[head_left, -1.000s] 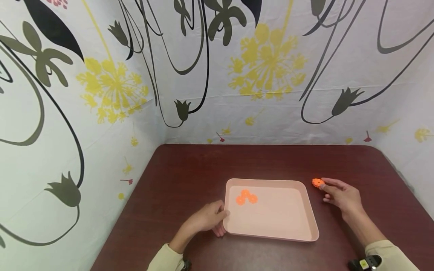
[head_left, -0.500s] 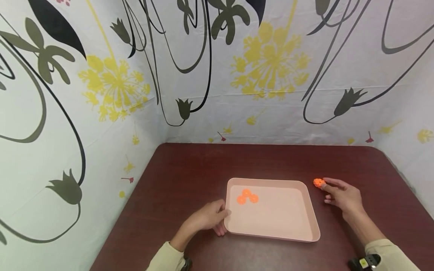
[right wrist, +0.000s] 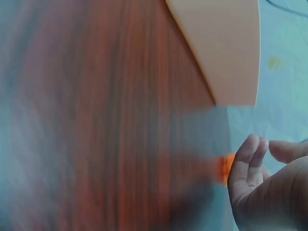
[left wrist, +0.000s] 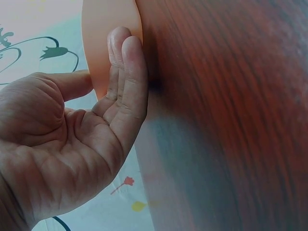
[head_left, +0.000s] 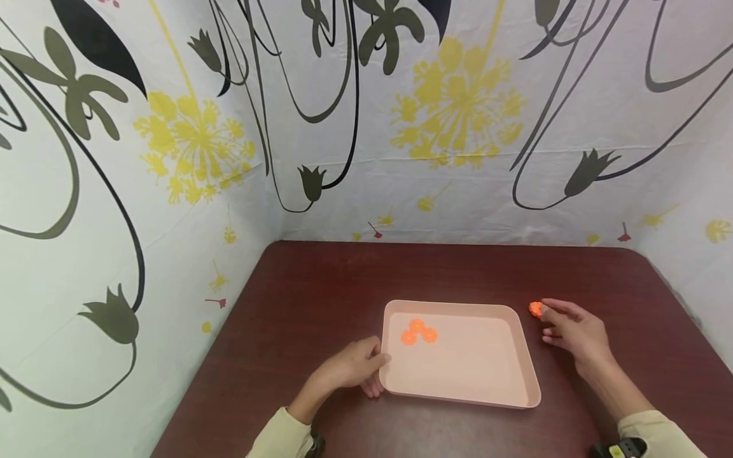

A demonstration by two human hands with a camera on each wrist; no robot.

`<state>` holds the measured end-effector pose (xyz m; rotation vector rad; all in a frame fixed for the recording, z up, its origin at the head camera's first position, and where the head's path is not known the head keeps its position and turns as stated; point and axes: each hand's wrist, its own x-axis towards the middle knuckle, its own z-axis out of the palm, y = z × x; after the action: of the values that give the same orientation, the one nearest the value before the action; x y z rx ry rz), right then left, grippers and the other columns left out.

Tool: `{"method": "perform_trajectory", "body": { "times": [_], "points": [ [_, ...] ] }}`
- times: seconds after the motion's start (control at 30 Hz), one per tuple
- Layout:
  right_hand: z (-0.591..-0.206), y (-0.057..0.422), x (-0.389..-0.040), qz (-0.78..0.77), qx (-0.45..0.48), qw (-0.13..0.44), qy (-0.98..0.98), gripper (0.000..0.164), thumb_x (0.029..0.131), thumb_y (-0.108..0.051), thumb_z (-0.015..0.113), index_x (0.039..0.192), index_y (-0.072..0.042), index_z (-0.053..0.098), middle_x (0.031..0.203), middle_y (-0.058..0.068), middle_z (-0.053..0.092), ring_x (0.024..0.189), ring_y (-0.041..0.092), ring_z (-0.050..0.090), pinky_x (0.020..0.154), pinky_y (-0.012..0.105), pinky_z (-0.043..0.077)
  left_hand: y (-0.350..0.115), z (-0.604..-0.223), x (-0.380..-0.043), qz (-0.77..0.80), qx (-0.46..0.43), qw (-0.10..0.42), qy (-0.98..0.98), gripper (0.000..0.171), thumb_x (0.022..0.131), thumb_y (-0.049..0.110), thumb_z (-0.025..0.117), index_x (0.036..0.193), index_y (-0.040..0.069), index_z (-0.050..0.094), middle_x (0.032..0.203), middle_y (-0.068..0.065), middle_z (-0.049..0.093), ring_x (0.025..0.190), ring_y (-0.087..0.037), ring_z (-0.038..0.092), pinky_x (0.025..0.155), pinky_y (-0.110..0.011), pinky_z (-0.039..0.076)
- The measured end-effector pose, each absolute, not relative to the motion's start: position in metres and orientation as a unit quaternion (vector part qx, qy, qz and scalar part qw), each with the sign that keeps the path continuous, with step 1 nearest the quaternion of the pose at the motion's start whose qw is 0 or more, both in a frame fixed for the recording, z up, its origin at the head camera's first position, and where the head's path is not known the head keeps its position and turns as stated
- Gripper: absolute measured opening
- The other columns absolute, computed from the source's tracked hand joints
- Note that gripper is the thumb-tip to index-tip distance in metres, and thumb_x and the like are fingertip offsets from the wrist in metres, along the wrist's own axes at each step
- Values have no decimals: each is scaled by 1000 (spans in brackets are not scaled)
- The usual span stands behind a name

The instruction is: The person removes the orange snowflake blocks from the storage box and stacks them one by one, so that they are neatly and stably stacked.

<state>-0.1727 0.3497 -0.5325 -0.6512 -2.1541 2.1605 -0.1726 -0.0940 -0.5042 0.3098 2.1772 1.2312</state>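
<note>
In the head view, a shallow pale-pink tray (head_left: 481, 356) lies on the dark red-brown table. Three small round orange slices (head_left: 417, 325) sit touching each other in its far left part. My left hand (head_left: 352, 366) grips the tray's left edge, thumb over the rim and fingers along the outer wall (left wrist: 118, 14). Off the tray's far right corner, my right hand (head_left: 578, 334) pinches an orange piece with a scalloped edge (head_left: 535, 309) between thumb and forefinger. In the right wrist view the fingers hide most of that orange piece (right wrist: 225, 168), which is low over the tabletop.
The wood-grain table (head_left: 321, 280) reaches back to a white cloth wall (head_left: 366, 140) printed with flowers and stems. More of this cloth hangs at the left and right. A dark device is strapped at each wrist.
The right fingers have shifted slightly left over the orange piece, so less of it shows. The head view has tilted a little. The left hand, tray and three slices keep their places.
</note>
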Motion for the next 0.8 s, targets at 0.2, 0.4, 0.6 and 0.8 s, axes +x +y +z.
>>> {"method": "perform_trajectory", "body": {
  "times": [0.2,0.4,0.6,0.8],
  "points": [
    [-518,330,-165,726,-129,13,-675,21,99,-24,77,120,-26,74,87,-15,76,60,6,61,49,21,51,-94,-503,-172,467,114,310,821,21,109,21,60,98,5,54,67,-16,72,55,-24,71,54,-45,66],
    [-503,311,-159,721,-100,-20,-686,29,102,-28,73,131,-25,68,89,-13,72,59,5,50,46,31,29,-94,-503,-172,470,117,311,818,21,109,20,59,97,4,53,67,-16,72,56,-25,72,56,-47,67],
    [-495,283,-150,696,-56,-56,-714,41,104,-27,70,143,-21,61,100,-15,74,64,4,55,48,23,41,-94,-504,-173,466,123,310,820,21,109,19,59,96,4,53,67,-16,72,55,-26,72,55,-46,67],
    [-495,256,-147,669,-53,-95,-735,54,101,-33,75,149,-18,56,108,-13,74,68,7,60,54,21,50,-95,-507,-175,470,124,312,817,20,109,19,59,97,4,53,67,-16,72,55,-24,71,54,-45,66]
  ]
}}
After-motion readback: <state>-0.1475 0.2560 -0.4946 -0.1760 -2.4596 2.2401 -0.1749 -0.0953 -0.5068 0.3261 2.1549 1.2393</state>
